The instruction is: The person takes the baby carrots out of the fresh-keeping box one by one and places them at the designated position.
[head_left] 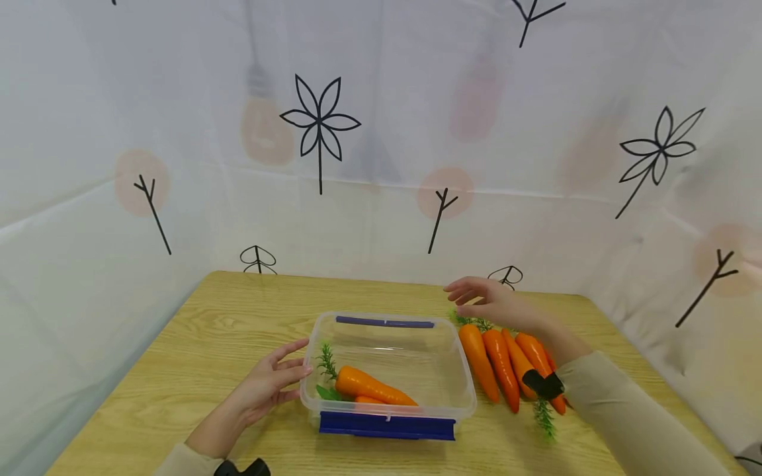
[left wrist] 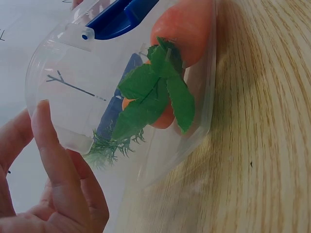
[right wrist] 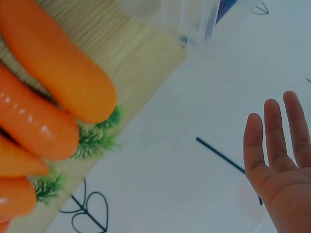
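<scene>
A clear plastic food container (head_left: 411, 367) with blue clip flaps stands uncovered on the table. Inside lie an orange toy carrot (head_left: 372, 385) with feathery green tops and a second toy carrot (left wrist: 187, 34) with broad green leaves, partly covered in the head view. My left hand (head_left: 270, 380) touches the container's left side, its fingers spread and fingertips at the rim. My right hand (head_left: 491, 304) is raised at the right, fingers extended and holding nothing. Just below it lies a row of several more toy carrots (head_left: 500, 363), partly hidden by the right forearm.
The wooden table (head_left: 161, 370) has its far edge against a pale cloth (head_left: 369, 218) printed with flowers and twigs. Cloth also hangs along both sides. Green tops (head_left: 544, 418) of one carrot point toward the near edge.
</scene>
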The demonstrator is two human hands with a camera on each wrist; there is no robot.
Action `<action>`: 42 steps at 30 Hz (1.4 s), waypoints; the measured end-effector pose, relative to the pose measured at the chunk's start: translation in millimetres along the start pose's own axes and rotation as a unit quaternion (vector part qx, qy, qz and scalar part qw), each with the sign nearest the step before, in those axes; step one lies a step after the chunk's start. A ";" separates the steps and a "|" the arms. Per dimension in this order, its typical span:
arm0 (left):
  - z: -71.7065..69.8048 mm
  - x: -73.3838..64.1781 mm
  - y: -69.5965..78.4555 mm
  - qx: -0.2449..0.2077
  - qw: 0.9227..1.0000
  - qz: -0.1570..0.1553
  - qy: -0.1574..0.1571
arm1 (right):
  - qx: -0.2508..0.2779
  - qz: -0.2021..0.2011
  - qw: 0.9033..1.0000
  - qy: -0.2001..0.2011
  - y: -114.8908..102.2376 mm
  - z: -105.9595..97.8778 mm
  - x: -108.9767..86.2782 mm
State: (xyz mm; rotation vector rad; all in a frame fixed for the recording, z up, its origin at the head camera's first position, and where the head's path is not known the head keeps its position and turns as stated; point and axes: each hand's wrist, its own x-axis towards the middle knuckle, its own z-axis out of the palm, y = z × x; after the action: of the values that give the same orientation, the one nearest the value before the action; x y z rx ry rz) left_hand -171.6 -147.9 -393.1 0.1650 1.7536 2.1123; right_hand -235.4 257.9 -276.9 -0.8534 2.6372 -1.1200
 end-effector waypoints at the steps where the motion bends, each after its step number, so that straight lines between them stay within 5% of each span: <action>1: -0.1 0.0 -0.1 0.000 1.000 0.000 0.000 | 0.004 -0.003 1.000 -0.004 -0.9 2.6 2.2; 21: -0.8 1.0 0.4 0.005 1.000 -0.001 0.003 | 0.001 -0.052 0.996 -0.073 -31.0 49.8 43.4; 31: 0.2 0.6 1.1 0.012 1.000 -0.005 0.007 | -0.005 -0.102 0.986 -0.133 -39.6 75.4 64.2; 42: 0.1 -1.4 1.9 0.015 1.000 -0.008 0.014 | -0.009 -0.065 0.975 -0.212 -40.9 107.6 82.7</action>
State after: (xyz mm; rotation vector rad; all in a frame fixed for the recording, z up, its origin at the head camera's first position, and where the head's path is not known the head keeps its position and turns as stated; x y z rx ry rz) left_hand -170.7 -148.6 -391.0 0.1293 1.7966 2.0885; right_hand -248.3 122.9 -318.0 -1.1380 2.2703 -0.8254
